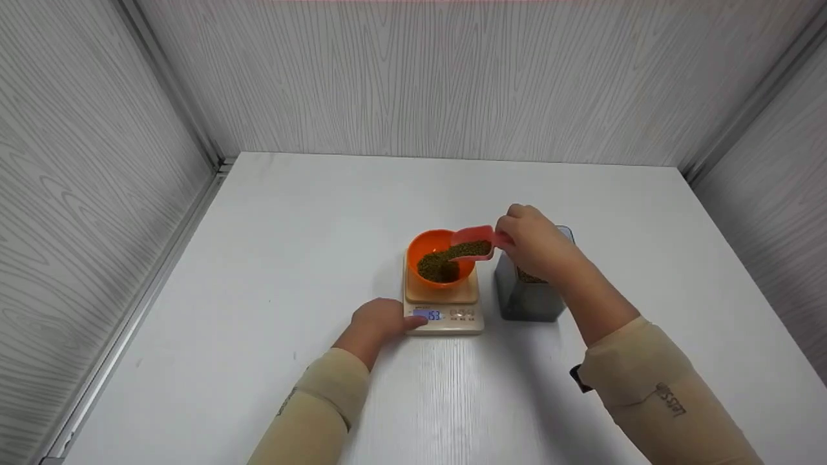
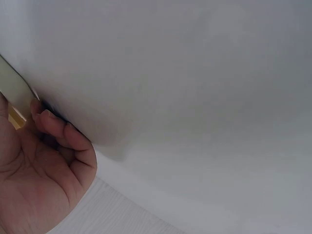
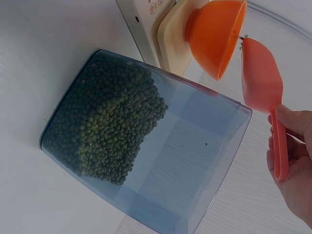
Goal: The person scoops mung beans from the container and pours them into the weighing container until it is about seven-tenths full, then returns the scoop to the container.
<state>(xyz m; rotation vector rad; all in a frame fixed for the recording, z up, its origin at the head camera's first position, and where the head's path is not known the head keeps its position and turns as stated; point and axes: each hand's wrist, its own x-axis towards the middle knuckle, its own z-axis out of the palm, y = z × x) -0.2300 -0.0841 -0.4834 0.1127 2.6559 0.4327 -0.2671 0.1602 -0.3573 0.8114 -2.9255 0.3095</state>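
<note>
My right hand [image 1: 533, 240] grips the handle of a pink scoop [image 3: 262, 73] heaped with small green beans. The scoop is tilted over the rim of an orange bowl [image 1: 431, 240], and a few beans show at its lip in the right wrist view. Green beans [image 1: 436, 266] lie in the bowl, which sits on a cream kitchen scale [image 1: 475, 323] whose display seems to read 153. At the scale's left front corner, my left hand [image 1: 381, 318] holds its edge, thumb on top beside the display. The left wrist view shows that hand's curled fingers [image 2: 78, 139] against the scale's side.
Right of the scale stands a tall see-through bluish container [image 3: 195, 161], partly filled with green beans [image 3: 114, 122]. My right forearm passes over its near side in the head view. The white table [image 1: 310, 219] is bounded by pale wood-grain panels [image 1: 420, 77] at back and sides.
</note>
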